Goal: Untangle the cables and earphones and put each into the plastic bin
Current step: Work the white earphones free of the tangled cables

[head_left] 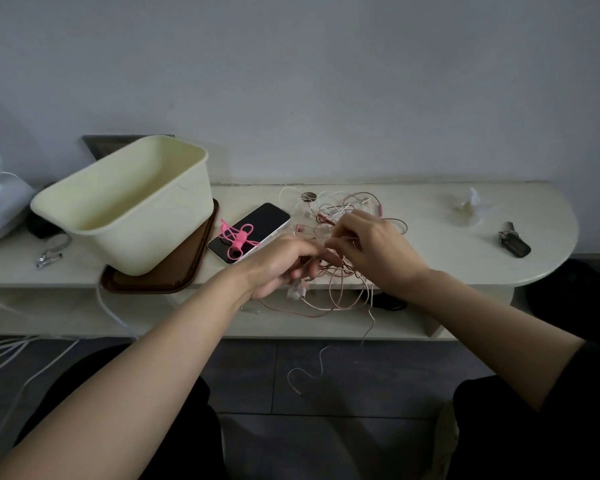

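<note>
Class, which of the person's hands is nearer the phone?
Left. The left hand sits just right of the phone; the right hand is farther right, in the cable tangle.

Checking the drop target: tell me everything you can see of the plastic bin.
The bin is pale yellow, smooth plastic by its look, rectangular with rounded corners and a rolled rim, open-topped. It stands upright on a brown tray at the left of the table. No cable shows inside.
</note>
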Tool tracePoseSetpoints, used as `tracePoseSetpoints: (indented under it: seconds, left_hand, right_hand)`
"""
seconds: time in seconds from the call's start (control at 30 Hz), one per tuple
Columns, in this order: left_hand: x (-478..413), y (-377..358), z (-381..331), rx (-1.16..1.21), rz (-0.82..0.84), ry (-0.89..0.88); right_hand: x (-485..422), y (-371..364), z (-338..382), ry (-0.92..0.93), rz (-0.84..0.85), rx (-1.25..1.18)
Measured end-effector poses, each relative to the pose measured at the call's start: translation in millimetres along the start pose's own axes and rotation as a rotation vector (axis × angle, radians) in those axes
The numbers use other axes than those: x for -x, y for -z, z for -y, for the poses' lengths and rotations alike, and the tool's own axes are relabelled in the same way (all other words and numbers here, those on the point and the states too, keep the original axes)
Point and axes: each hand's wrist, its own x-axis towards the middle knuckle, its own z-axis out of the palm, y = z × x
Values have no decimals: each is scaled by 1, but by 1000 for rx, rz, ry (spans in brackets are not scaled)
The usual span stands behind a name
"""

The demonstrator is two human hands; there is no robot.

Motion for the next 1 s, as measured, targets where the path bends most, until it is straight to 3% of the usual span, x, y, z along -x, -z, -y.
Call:
tracePoseSetpoints:
  seconds: [0.1, 0.2, 0.4, 0.6, 0.8, 1.0]
  left_hand:
    - [2, 0, -5, 166, 20, -22]
    - [2, 6, -9, 359, 44, -82]
    - [4, 7, -15, 751, 102, -139]
    - [5, 14, -17, 809, 55, -230]
    - [2, 11, -17, 649, -29, -293]
    - [-2, 12, -6, -36, -162, -336]
  right_hand:
    - [-3, -1, -4, -162, -1, -135]
    - [-4, -2, -4, -336, 122, -296]
    - [-2, -10, 8, -383, 179, -473]
    - [5, -17, 13, -387, 229, -414]
    - [9, -15, 20, -325, 284, -347]
    - [13, -10, 25, -223, 266, -227]
